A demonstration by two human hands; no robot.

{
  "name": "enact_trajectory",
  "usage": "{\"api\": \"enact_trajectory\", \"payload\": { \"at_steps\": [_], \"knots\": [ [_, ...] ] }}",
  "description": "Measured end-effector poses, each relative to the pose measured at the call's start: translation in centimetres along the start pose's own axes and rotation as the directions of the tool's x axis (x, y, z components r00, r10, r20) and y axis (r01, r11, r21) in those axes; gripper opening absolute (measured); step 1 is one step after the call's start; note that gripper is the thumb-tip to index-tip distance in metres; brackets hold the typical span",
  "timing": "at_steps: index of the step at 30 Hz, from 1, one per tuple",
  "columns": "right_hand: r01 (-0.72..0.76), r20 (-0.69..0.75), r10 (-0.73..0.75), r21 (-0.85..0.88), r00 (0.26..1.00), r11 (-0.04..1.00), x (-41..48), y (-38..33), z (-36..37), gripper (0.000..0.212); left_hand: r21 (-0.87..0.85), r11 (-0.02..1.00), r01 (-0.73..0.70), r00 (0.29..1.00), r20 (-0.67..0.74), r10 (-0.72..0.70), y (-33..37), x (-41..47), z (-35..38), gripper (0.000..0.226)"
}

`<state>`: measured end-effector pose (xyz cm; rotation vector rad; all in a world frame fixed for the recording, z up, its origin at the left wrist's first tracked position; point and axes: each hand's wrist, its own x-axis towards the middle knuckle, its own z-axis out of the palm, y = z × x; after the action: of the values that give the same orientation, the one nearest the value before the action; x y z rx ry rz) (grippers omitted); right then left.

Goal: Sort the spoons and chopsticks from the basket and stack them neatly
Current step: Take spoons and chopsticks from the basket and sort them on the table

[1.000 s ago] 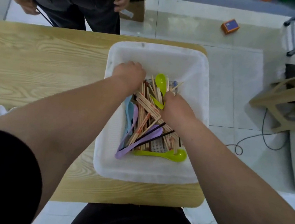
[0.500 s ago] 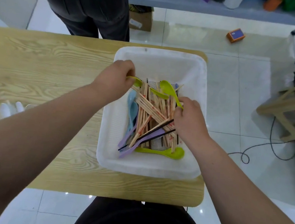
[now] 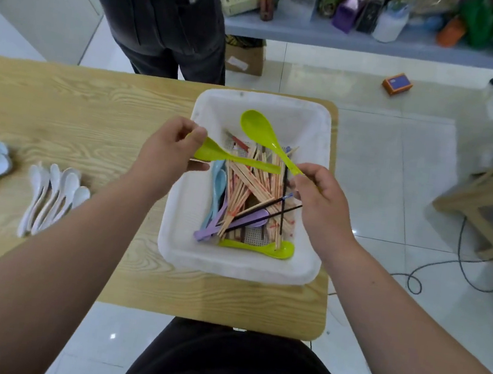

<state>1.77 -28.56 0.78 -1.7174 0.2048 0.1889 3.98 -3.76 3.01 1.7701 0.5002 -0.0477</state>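
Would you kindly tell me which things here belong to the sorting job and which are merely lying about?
Job: basket, chopsticks, green spoons held by left hand and right hand, white spoon pile.
Lying about: orange box, floor cable, shelf clutter.

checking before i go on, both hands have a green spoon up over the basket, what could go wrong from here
1. The left hand pinches its spoon only by the bowel end, handle sticking out; it could pivot and drop into the basket.
2. The right hand's spoon is held by the handle tip, so its heavy bowl may swing down.
3. The chopsticks lie tangled over other spoons; pulling one could flick sticks out.
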Motion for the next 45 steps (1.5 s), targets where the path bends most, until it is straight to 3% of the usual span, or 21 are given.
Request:
{"api": "enact_trajectory", "payload": {
  "at_steps": [4,8,10,13,14,15,16,17,18,19,20,22,25,29,32,35,37,39,41,43,45],
  "knots": [
    [-0.012,0.144,0.032,-0.141,0.989,0.99,-0.8,0.4,-1.0,0.008,-0.158,0.977,0.143,0.985,0.115,-0.126,-1.3,-3.2,2.1,0.014],
    [-0.156,0.342,0.185,-0.109,0.921,0.982,-2.0,1.3,-1.9,0.006,-0.189,0.958,0.214,0.971,0.149,-0.188,-2.7,-4.6,4.6,0.014],
    [-0.166,0.343,0.199,-0.125,0.918,0.978,-2.5,1.9,-2.4,0.004,-0.222,0.948,0.226,0.968,0.156,-0.195,-2.8,-5.0,6.0,0.015],
    [-0.188,0.22,0.211,-0.124,0.952,0.974,-2.7,3.0,-3.4,0.007,-0.411,0.855,0.316,0.948,0.163,-0.272,-3.9,-5.2,8.0,0.018],
    [-0.194,0.178,0.213,-0.12,0.961,0.974,-2.6,3.3,-3.8,0.008,-0.333,0.888,0.316,0.948,0.143,-0.284,-5.3,-5.2,8.4,0.019],
    [-0.194,0.151,0.212,-0.124,0.966,0.973,-2.6,3.4,-4.2,0.008,-0.099,0.958,0.269,0.955,0.154,-0.252,-6.7,-5.1,8.6,0.018],
    [-0.191,0.14,0.209,-0.133,0.968,0.973,-2.5,3.5,-4.6,0.008,0.262,0.956,0.129,0.947,0.252,-0.197,-8.1,-5.1,8.5,0.014],
    [-0.183,0.138,0.203,-0.142,0.97,0.973,-2.5,3.5,-4.9,0.008,0.572,0.816,-0.078,0.898,0.396,-0.192,-9.2,-5.2,8.7,0.011],
    [-0.172,0.138,0.192,-0.145,0.972,0.974,-2.6,3.5,-5.1,0.008,0.729,0.627,-0.275,0.832,0.508,-0.226,-9.8,-5.4,9.0,0.015],
    [-0.161,0.138,0.181,-0.142,0.974,0.977,-2.7,3.4,-5.2,0.008,0.773,0.488,-0.406,0.774,0.574,-0.266,-10.1,-5.3,9.3,0.021],
    [-0.156,0.136,0.174,-0.138,0.975,0.978,-2.8,3.4,-5.3,0.009,0.78,0.424,-0.46,0.749,0.597,-0.288,-10.0,-5.2,9.7,0.026],
    [-0.154,0.128,0.17,-0.127,0.977,0.98,-2.9,3.5,-5.3,0.009,0.793,0.334,-0.509,0.733,0.603,-0.314,-9.3,-4.8,10.4,0.031],
    [-0.162,0.123,0.176,-0.12,0.977,0.98,-3.2,3.6,-5.2,0.007,0.778,0.238,-0.582,0.653,0.621,-0.433,-8.6,-4.1,11.1,0.031],
    [-0.168,0.148,0.181,-0.094,0.972,0.981,-3.6,3.7,-5.3,0.009,0.743,0.21,-0.635,0.594,0.644,-0.482,-7.7,-3.9,11.2,0.032],
    [-0.178,0.141,0.186,-0.066,0.972,0.982,-3.7,3.6,-5.3,0.01,0.758,0.253,-0.601,0.598,0.637,-0.487,-6.4,-3.9,10.6,0.028],
    [-0.184,0.134,0.185,-0.018,0.974,0.983,-3.9,3.6,-5.2,0.009,0.766,0.515,-0.386,0.631,0.626,-0.458,-4.9,-4.4,8.9,0.018],
    [-0.178,0.142,0.171,0.035,0.975,0.983,-4.2,3.5,-4.9,0.007,0.633,0.769,-0.089,0.672,0.608,-0.422,-4.2,-5.7,7.5,0.016],
    [-0.181,0.152,0.163,0.115,0.975,0.977,-4.6,3.2,-4.4,0.006,0.309,0.918,0.251,0.715,0.58,-0.39,-3.9,-7.5,6.7,0.016],
    [-0.194,0.175,0.16,0.2,0.971,0.96,-5.0,2.9,-3.4,0.006,-0.122,0.879,0.461,0.782,0.523,-0.338,-3.9,-9.4,6.5,0.017],
    [-0.198,0.228,0.148,0.216,0.962,0.956,-5.5,2.8,-2.0,0.006,-0.434,0.765,0.476,0.858,0.421,-0.295,-4.0,-10.7,6.4,0.019],
    [-0.181,0.307,0.126,0.156,0.943,0.971,-6.0,2.6,-0.3,0.007,-0.568,0.712,0.412,0.909,0.314,-0.275,-4.1,-11.7,6.0,0.021]
  ]
}}
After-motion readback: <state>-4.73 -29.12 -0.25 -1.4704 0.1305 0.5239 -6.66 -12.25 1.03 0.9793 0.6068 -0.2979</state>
